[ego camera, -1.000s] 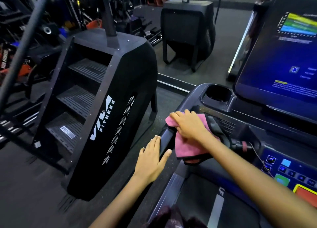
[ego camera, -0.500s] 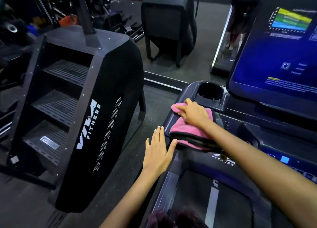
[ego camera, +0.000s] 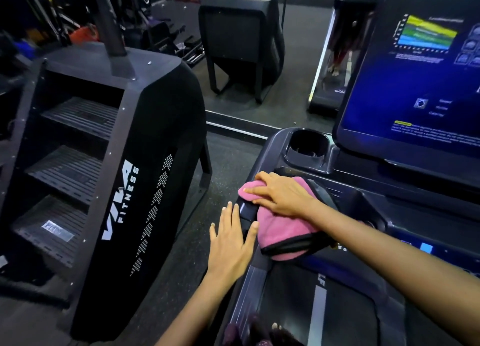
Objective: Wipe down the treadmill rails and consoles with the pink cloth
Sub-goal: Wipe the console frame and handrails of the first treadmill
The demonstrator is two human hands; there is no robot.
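The right hand (ego camera: 281, 193) presses its straight fingers flat on the pink cloth (ego camera: 279, 227), draped over the treadmill rail (ego camera: 248, 210). The left hand (ego camera: 230, 237) rests beside it, fingers relaxed, thumb against the rail. Left of those fingers, the stair climber (ego camera: 124, 179) reads "VIVA FITNESS".

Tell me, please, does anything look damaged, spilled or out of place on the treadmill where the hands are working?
Nothing stands out. The right hand presses the pink cloth flat on the treadmill's left handrail, and the left hand rests open beside it. The cup holder looks empty and the screen is lit.
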